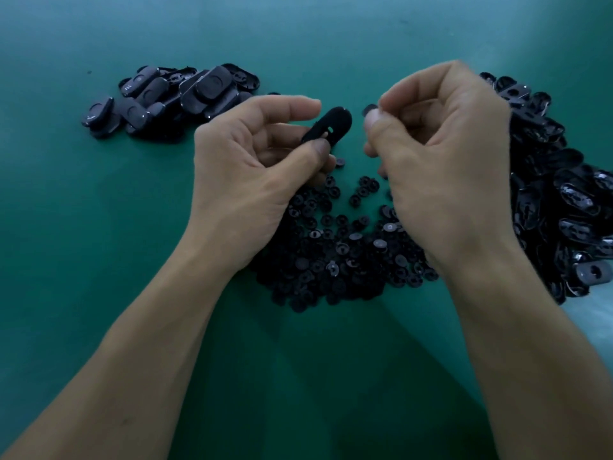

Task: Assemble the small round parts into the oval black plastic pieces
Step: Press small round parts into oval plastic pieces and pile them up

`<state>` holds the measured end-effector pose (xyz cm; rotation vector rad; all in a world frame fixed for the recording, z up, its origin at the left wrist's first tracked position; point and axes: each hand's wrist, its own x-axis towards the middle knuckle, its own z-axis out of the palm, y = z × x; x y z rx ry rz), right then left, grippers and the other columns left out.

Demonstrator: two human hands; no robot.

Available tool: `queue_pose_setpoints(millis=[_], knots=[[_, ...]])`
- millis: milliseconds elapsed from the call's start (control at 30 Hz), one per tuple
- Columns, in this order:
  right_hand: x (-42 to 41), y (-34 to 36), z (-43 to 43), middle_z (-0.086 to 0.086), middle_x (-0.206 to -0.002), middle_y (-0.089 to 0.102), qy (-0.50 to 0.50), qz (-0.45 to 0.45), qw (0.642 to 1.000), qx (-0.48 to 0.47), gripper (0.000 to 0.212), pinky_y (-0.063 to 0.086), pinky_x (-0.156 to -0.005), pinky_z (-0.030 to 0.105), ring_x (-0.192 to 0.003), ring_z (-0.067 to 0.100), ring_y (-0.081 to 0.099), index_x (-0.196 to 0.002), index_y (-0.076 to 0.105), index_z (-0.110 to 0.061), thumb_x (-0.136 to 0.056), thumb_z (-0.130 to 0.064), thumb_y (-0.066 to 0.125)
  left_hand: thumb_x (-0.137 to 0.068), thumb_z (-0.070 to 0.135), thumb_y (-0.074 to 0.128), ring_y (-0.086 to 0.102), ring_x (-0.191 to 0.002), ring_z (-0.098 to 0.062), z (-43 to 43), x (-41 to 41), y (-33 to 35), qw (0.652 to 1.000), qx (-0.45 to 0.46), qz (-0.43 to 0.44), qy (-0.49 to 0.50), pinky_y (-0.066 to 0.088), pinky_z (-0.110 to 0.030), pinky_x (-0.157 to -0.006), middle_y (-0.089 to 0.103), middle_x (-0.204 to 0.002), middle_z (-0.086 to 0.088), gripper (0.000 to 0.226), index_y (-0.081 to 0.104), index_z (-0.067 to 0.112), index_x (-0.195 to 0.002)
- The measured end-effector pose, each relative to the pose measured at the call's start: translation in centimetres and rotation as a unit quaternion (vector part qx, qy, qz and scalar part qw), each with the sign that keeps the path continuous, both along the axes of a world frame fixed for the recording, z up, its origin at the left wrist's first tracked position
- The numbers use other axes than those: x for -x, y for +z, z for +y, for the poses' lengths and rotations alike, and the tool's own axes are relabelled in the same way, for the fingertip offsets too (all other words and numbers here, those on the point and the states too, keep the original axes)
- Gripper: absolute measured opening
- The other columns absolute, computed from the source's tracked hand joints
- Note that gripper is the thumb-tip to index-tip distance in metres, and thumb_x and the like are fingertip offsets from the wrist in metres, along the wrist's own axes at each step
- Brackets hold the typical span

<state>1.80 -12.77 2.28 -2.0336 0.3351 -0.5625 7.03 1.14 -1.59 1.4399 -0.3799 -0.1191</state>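
We see a flat teal-green table surface (83, 260) filling the view, a tiny dark speck (89, 72) far left, and a paler patch (593, 327) at its right edge.

The table top (83, 244) is plain teal green, the heap of oval plastic pieces (166, 97) at upper left matt black, the pile of oval plastic shells (564, 194) at right glossy black, and the small round plastic parts (338, 257) at centre dull black, like the single oval piece (335, 121) above them.

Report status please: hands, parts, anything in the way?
Left hand holds oval piece. Right hand pinches round part, not yet inserted. Nothing between them.
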Motion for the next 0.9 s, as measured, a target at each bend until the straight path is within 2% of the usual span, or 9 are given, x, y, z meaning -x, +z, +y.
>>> queue_pose_setpoints(millis=[100,233,567,667,800,900], knots=[[0.01,0.18,-0.43,-0.006,-0.081,0.069,-0.013,-0.01,1.0,-0.026,0.013,0.058,-0.069,0.031,-0.074,0.012,0.07,-0.104,0.065,-0.021,-0.092,-0.016,0.065,-0.087,-0.002,0.072,0.075,-0.073,-0.016,0.04,0.02,0.04,1.0,-0.006,-0.006,-0.006,0.057,-0.021,-0.065,0.075,-0.077,0.005,0.023,0.066,0.01,-0.106],[0.01,0.46,-0.33,-0.008,-0.074,0.071,-0.002,-0.025,0.999,-0.031,0.012,0.053,-0.064,0.022,-0.069,0.009,0.07,-0.09,0.073,-0.025,-0.089,-0.014,0.068,-0.085,-0.001,0.073,0.075,-0.073,-0.014,-0.01,0.04,0.1,1.0,-0.007,-0.006,-0.002,0.055,-0.018,-0.064,0.076,-0.08,0.004,0.022,0.068,0.015,-0.099],[0.01,0.49,-0.34,-0.005,-0.074,0.071,0.017,-0.011,0.999,-0.03,0.012,0.057,-0.064,0.027,-0.07,0.015,0.071,-0.086,0.072,-0.026,-0.089,-0.015,0.068,-0.085,0.0,0.074,0.075,-0.073,-0.017,-0.07,-0.06,0.06,1.0,-0.003,-0.009,0.001,0.057,-0.022,-0.064,0.076,-0.081,0.001,0.022,0.068,0.015,-0.099],[-0.06,0.22,-0.44,-0.007,-0.073,0.071,0.034,0.016,0.999,-0.039,0.015,0.056,-0.065,0.026,-0.069,0.012,0.071,-0.086,0.07,-0.028,-0.09,-0.014,0.068,-0.085,0.001,0.074,0.075,-0.074,-0.019,-0.06,-0.06,0.03,1.0,-0.005,-0.013,0.0,0.057,-0.023,-0.065,0.075,-0.08,0.001,0.022,0.069,0.015,-0.101],[-0.11,-0.07,-0.72,-0.006,-0.075,0.072,0.044,0.03,0.996,-0.07,0.013,0.052,-0.064,0.019,-0.067,0.006,0.071,-0.099,0.072,-0.022,-0.093,-0.011,0.067,-0.083,0.001,0.076,0.072,-0.07,-0.011,-0.09,0.07,0.06,1.0,-0.012,-0.022,-0.006,0.056,-0.022,-0.066,0.073,-0.072,0.008,0.023,0.069,0.016,-0.1],[-0.15,0.05,-0.78,-0.003,-0.074,0.073,0.066,0.023,0.994,-0.085,0.017,0.053,-0.065,0.019,-0.068,0.007,0.07,-0.098,0.073,-0.022,-0.095,-0.008,0.065,-0.082,0.002,0.077,0.071,-0.069,-0.009,-0.18,0.08,0.05,0.999,-0.018,-0.026,-0.004,0.054,-0.019,-0.066,0.073,-0.072,0.01,0.023,0.069,0.017,-0.098]])
